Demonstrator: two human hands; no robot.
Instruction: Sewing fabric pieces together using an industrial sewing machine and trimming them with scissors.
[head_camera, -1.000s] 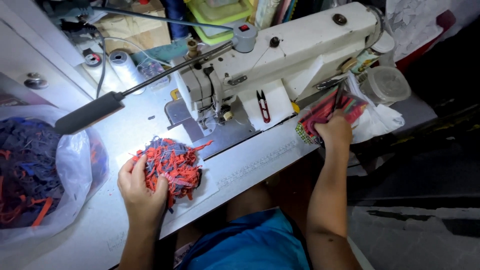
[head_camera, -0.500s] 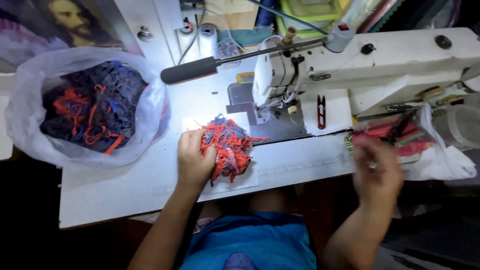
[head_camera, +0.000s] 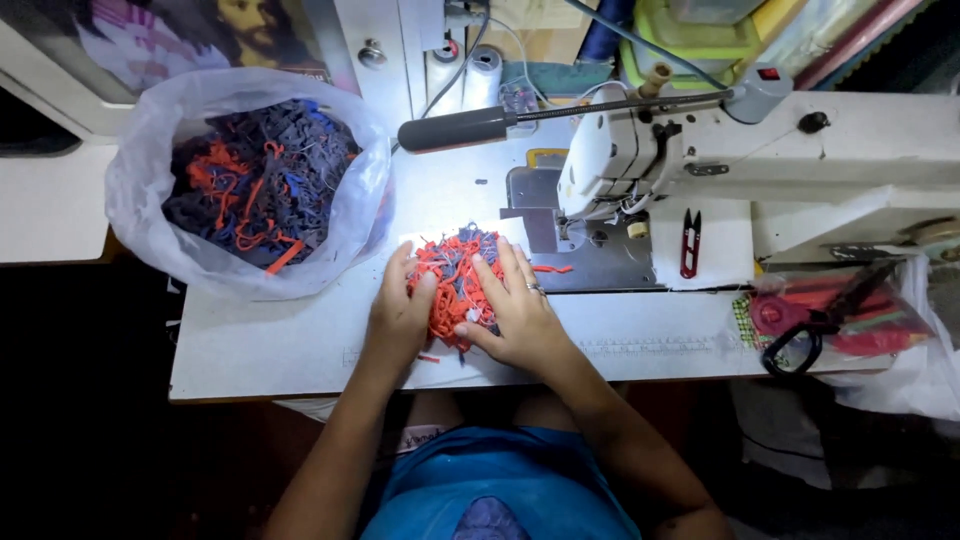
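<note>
Head view: in the middle of the frame a small heap of red and grey fabric strips (head_camera: 458, 280) lies on the white sewing table (head_camera: 260, 345), just left of the metal plate under the needle. Both hands rest on this heap. The left hand (head_camera: 400, 310) sits at its left edge, fingers loosely curled and pressed against the strips, the palm on the table. The right hand (head_camera: 515, 310) lies over the heap's right and lower side, fingers spread wide and flat on the strips, with a ring on one finger. Neither hand is closed around anything; they cup the heap between them.

In the upper left of the frame a clear plastic bag (head_camera: 140, 215) stands open on the table, filled with more strips in dark grey, blue and orange-red. It is near the heap but not touching it.

The white sewing machine (head_camera: 800, 150) fills the upper right, its head just right of and above the heap. A lamp with a dark grey tube-shaped head (head_camera: 455, 128) reaches across the top centre and lights the table. Small red thread snips (head_camera: 690, 242) lie on the machine bed right of the needle. At the right edge, black-handled scissors (head_camera: 815, 325) lie on another plastic bag holding red pieces (head_camera: 890, 335). Two thread spools (head_camera: 465, 75) stand at the top centre.
</note>
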